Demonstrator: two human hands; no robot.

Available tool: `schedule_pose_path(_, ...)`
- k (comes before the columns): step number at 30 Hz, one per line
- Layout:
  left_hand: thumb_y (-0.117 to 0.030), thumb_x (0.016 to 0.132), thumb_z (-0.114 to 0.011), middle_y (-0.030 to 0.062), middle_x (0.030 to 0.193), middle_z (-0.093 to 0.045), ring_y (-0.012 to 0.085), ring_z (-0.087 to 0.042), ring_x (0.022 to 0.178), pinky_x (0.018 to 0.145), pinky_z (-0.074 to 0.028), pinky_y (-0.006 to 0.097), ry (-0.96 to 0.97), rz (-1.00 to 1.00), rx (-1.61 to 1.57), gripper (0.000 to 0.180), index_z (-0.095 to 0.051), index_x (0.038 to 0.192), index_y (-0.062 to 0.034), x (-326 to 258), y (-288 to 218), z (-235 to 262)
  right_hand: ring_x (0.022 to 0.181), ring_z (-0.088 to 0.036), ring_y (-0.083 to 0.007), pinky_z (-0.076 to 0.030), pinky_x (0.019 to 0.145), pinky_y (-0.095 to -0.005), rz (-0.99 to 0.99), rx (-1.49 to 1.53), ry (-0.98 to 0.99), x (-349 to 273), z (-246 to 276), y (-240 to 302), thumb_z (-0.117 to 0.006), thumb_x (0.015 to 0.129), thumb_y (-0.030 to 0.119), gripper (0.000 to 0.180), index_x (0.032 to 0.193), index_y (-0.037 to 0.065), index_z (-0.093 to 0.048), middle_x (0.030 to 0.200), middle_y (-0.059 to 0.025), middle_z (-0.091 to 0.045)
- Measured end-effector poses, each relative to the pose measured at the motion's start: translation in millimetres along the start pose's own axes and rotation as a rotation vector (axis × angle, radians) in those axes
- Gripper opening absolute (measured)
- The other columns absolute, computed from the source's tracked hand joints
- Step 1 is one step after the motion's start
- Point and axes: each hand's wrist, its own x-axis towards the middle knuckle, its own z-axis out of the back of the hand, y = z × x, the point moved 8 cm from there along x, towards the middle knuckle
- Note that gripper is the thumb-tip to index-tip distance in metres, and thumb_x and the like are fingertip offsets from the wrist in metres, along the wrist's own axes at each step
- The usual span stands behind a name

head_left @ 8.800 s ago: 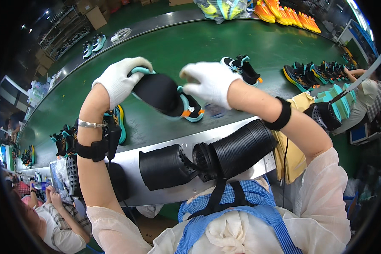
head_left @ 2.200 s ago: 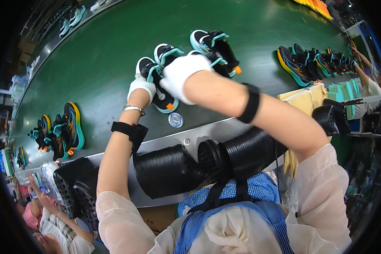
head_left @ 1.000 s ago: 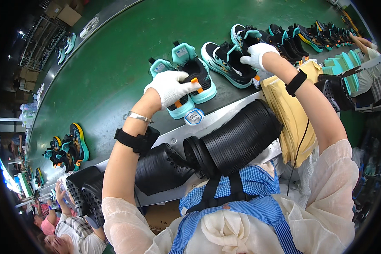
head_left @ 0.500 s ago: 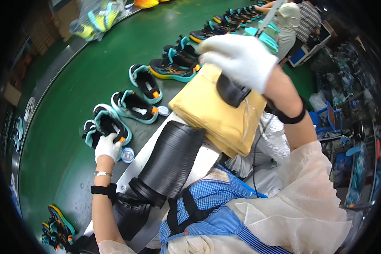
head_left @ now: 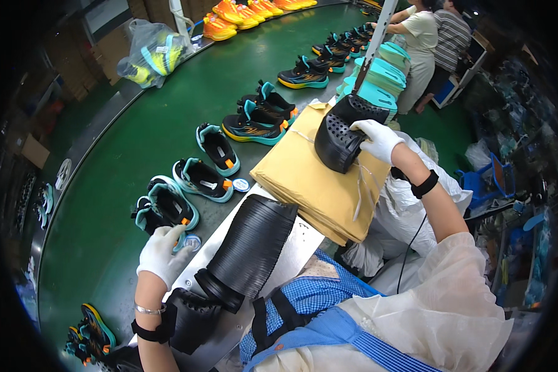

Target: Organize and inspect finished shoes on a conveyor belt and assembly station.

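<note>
My left hand (head_left: 161,255), in a white glove, is over the green surface beside a black and turquoise shoe (head_left: 172,201), thumb and fingers apart, holding nothing I can see. A second pair of black and turquoise shoes (head_left: 203,179) lies just beyond. My white-gloved right hand (head_left: 378,140) grips the edge of a black perforated, curved plastic piece (head_left: 338,144) on a stack of yellow-brown paper (head_left: 319,177). Another black perforated piece (head_left: 369,106) lies directly behind it. Close to me, a nested stack of black ribbed pieces (head_left: 251,242) rests on a metal ledge (head_left: 301,239).
Black shoes with orange soles (head_left: 304,73) run in a line along the green belt (head_left: 130,136). Turquoise insoles (head_left: 384,77) are stacked near two people. Orange shoes (head_left: 235,15) and a plastic bag (head_left: 155,53) sit at the far side. A white post (head_left: 373,46) rises beyond the paper.
My left hand has let go of the shoe's heel and drawn back toward me. My right hand, blurred above the paper before, is now lower at the black piece. The view has shifted.
</note>
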Motion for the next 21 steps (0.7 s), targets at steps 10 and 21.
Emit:
schedule_pose_path(10, -0.016, 0.079, -0.066, 0.0155, 0.100, -0.060, 0.0314, -0.061, 0.091, 0.082, -0.049, 0.036, 0.073, -0.068, -0.120, 0.036, -0.061, 0.114, -0.0061, -22, -36, -9, 0.109, -0.054, -0.0316, -0.046, 0.094, -0.0370, 0.185, -0.022, 0.105, 8, 6, 10, -0.064, 0.071, 0.001, 0.043, 0.112, 0.010, -0.055, 0.115, -0.0114, -0.055)
schedule_pose_path(21, -0.018, 0.080, -0.064, 0.0150, 0.093, -0.060, 0.0290, -0.062, 0.084, 0.079, -0.048, 0.035, 0.090, -0.081, -0.162, 0.035, -0.062, 0.113, -0.0052, -22, -41, -18, 0.101, -0.057, -0.0289, -0.048, 0.089, -0.0350, 0.138, 0.009, 0.176, 12, 10, 5, -0.069, 0.067, 0.003, 0.045, 0.109, 0.008, -0.055, 0.107, -0.0111, -0.056)
